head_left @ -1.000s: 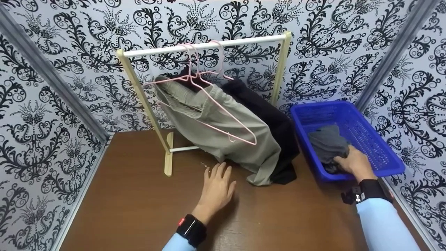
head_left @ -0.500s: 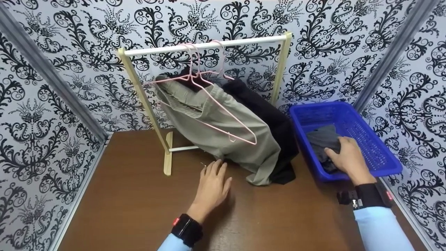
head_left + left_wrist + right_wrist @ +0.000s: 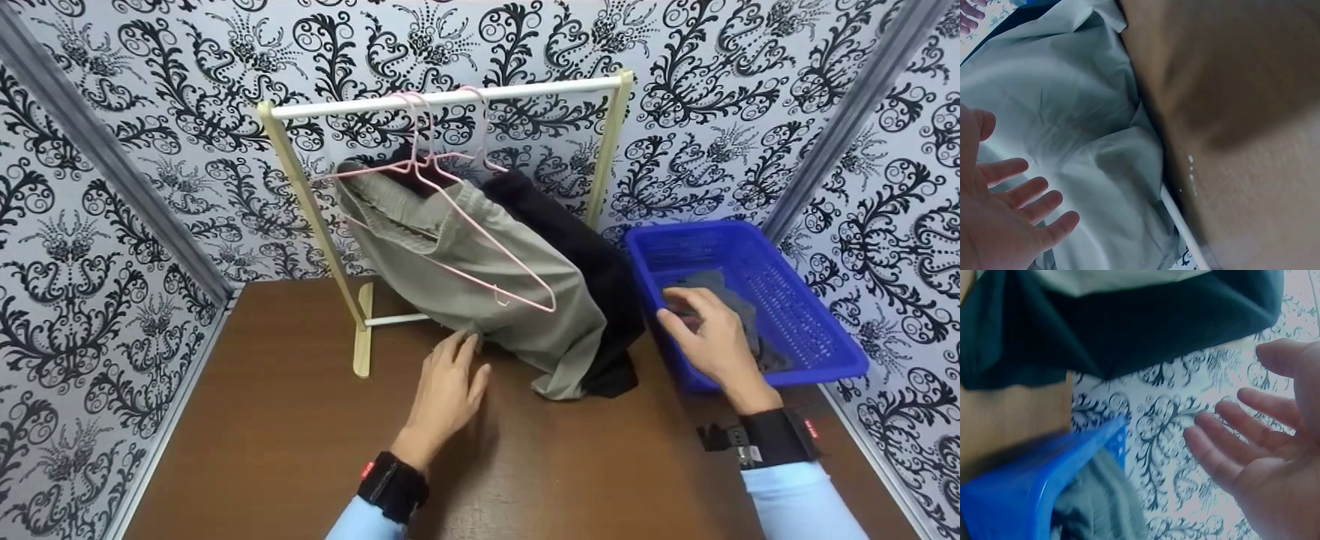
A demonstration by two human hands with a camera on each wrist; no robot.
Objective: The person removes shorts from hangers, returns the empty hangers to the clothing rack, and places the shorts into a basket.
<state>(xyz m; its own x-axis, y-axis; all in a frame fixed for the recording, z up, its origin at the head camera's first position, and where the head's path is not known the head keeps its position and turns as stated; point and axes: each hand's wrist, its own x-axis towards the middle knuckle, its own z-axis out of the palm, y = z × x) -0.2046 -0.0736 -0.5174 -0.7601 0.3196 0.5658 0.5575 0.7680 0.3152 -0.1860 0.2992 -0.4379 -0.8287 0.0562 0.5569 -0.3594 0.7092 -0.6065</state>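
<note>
Grey-beige elastic-waist trousers [image 3: 517, 262] hang from a pink hanger [image 3: 499, 238] on the rack, with a black garment [image 3: 600, 277] behind them. My left hand [image 3: 442, 397] is beside the trousers' lower edge, fingers extended; in the left wrist view its palm [image 3: 994, 225] holds nothing. Above the near left side of the blue basket [image 3: 817, 319], my right hand [image 3: 712, 337] has its fingers relaxed. The right wrist view shows that hand [image 3: 1264, 450] with nothing in it. A dark grey garment [image 3: 742, 307] lies in the basket, partly hidden by the right hand.
The rack has a white top bar [image 3: 540, 90], pale wooden posts [image 3: 315, 217] and a foot [image 3: 362, 345] on the brown table [image 3: 285, 442]. Other pink hangers hang on the bar. Patterned walls [image 3: 712, 112] enclose the back and sides.
My right hand has come away from the dark grey garment and moved left and up over the basket's rim. My left hand has shifted slightly left and farther forward.
</note>
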